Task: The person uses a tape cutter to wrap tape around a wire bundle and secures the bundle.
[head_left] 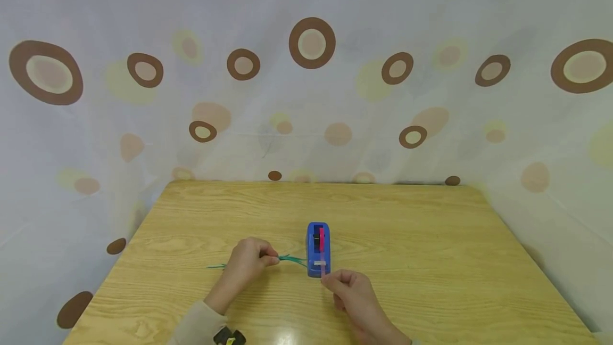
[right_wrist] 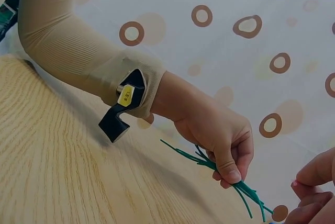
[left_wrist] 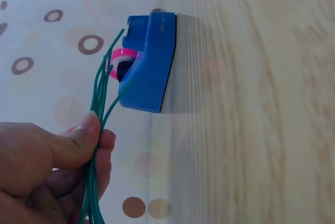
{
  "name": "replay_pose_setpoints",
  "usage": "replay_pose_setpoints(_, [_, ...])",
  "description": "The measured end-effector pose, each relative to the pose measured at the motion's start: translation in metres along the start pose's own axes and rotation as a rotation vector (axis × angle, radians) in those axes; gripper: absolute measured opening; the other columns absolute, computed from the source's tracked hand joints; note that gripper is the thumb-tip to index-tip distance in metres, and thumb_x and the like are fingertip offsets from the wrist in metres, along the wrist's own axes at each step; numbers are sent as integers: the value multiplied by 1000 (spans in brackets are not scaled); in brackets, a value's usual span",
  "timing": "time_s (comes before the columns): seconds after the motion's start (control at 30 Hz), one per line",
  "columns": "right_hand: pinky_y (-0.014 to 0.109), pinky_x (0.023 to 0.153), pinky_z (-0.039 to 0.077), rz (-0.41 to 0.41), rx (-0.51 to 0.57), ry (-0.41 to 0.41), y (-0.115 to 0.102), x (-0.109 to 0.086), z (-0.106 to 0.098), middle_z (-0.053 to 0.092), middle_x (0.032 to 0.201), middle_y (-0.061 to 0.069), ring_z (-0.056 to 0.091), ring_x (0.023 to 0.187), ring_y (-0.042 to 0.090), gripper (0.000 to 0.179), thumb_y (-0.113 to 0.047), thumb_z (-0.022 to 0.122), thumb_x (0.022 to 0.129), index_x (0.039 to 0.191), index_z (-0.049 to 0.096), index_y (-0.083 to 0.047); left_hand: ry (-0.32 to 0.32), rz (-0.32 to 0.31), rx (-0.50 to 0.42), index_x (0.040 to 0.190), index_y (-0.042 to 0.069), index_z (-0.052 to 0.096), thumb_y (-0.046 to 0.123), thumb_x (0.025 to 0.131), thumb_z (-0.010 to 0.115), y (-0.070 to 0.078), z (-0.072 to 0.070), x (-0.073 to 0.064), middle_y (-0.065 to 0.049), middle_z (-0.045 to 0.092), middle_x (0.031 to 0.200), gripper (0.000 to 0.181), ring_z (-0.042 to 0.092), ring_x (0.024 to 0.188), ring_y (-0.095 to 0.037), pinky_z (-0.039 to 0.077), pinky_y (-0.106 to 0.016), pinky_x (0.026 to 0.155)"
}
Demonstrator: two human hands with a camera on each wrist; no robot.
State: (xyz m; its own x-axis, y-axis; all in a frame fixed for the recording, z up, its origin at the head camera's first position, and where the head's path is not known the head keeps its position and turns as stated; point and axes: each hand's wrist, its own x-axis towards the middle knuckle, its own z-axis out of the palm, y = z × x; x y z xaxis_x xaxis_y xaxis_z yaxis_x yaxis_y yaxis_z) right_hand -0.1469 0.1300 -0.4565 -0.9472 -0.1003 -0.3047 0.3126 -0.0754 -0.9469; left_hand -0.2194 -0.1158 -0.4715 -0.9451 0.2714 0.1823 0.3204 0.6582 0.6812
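Note:
My left hand (head_left: 245, 262) pinches a bundle of thin green strands (head_left: 291, 259) between thumb and fingers, above the wooden table. In the left wrist view the strands (left_wrist: 97, 96) spread at their upper ends, reaching toward a blue tape dispenser (left_wrist: 159, 69) with a pink-cored roll (left_wrist: 121, 54). My right hand (head_left: 356, 297) is just in front of the dispenser (head_left: 311, 252), thumb and finger pinching the end of a clear pinkish tape strip (head_left: 323, 270). That strip runs from the roll over the cutter. At the right wrist view's edge, my right fingers (right_wrist: 316, 174) show only partly.
The wooden tabletop (head_left: 407, 238) extends around the dispenser on both sides. Behind it hangs a pale curtain (head_left: 354, 95) with brown ring patterns. A dark strap-like piece with a yellow label (right_wrist: 125, 98) is on the left wrist.

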Motion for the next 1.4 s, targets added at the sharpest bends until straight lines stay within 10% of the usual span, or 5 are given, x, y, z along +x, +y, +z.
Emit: replay_pose_setpoints(1.4, [24, 47, 28, 21, -35, 17, -1, 0, -2, 40, 58, -5, 33, 51, 10, 23, -22, 70, 92, 98, 69, 1, -77, 37, -64, 73, 16, 75, 12, 83, 80, 23, 25, -2, 13, 66, 71, 12, 56, 66, -2, 49, -23, 60])
